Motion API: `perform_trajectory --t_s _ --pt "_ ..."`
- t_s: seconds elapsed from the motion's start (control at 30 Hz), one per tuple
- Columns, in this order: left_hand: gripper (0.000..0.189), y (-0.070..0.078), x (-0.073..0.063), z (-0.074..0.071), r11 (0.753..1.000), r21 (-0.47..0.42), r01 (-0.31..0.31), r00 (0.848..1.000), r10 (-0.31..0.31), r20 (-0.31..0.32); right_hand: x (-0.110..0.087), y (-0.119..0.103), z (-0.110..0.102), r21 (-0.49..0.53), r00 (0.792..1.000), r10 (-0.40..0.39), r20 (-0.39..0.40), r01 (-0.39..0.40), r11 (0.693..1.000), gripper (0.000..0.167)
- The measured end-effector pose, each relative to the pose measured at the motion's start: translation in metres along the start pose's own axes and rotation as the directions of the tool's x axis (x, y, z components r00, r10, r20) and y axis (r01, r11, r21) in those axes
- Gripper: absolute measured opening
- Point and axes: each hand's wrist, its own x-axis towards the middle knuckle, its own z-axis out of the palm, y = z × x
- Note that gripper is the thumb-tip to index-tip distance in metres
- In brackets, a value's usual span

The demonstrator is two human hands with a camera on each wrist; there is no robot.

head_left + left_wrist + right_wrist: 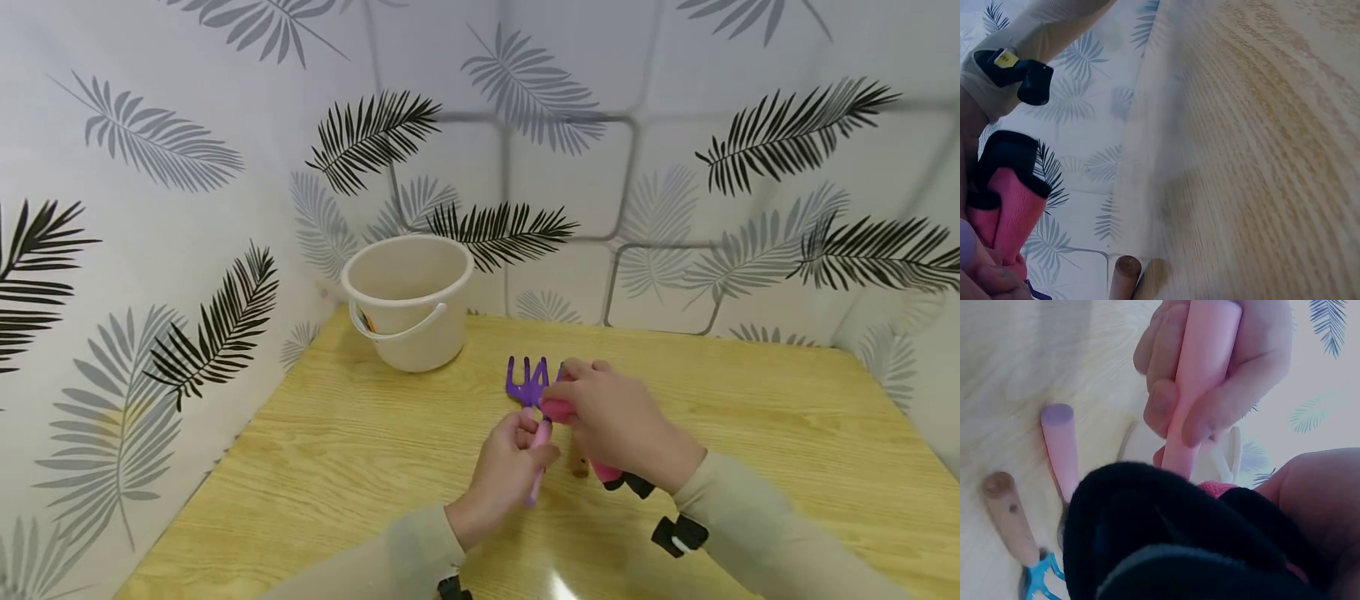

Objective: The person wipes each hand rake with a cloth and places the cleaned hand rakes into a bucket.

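In the head view my left hand (506,467) grips a pink handle (1204,362), its upper end toward my right hand (615,417). My right hand clutches a bunched pink cloth with black cuffs (1016,209), which hangs below the palm and hides the far end of the gripped handle. Just beyond both hands shows a purple garden fork head (528,387). Beside them on the table lie a second pink handle with a lilac end (1061,447) and a blue hand rake (1041,578) with a wooden handle (1011,519).
A white bucket (407,333) with its handle hanging down stands at the back left of the wood-grain table (337,467), something colourful showing by its side. Leaf-patterned covering (555,175) rises behind the table.
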Motion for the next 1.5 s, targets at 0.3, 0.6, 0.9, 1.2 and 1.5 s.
perform_trajectory --t_s 0.3,0.6,0.9,1.2,1.5 --pt "0.020 0.002 -0.005 0.005 0.999 0.041 -0.001 0.999 -0.001 0.043 0.027 0.009 0.004 -0.126 0.998 0.056 -0.021 -0.058 0.990 0.021" --pt "0.021 0.000 0.001 0.001 0.999 0.039 -0.016 0.999 0.014 0.037 0.020 -0.012 -0.010 -0.097 0.989 -0.088 0.118 0.100 0.990 0.029" --pt "0.016 0.000 -0.001 0.003 0.999 0.045 -0.005 0.998 0.002 0.067 0.033 -0.014 -0.006 -0.102 0.984 -0.127 0.125 0.140 0.985 0.021" --pt "0.015 0.002 0.001 0.002 0.997 0.078 0.009 0.998 -0.014 0.058 0.042 -0.019 -0.006 -0.188 0.961 -0.170 0.219 0.213 0.959 0.019" --pt "0.014 0.004 0.002 -0.001 0.996 0.091 -0.012 0.998 0.007 0.059 0.047 -0.027 -0.005 -0.214 0.953 -0.131 0.275 0.193 0.958 0.019"
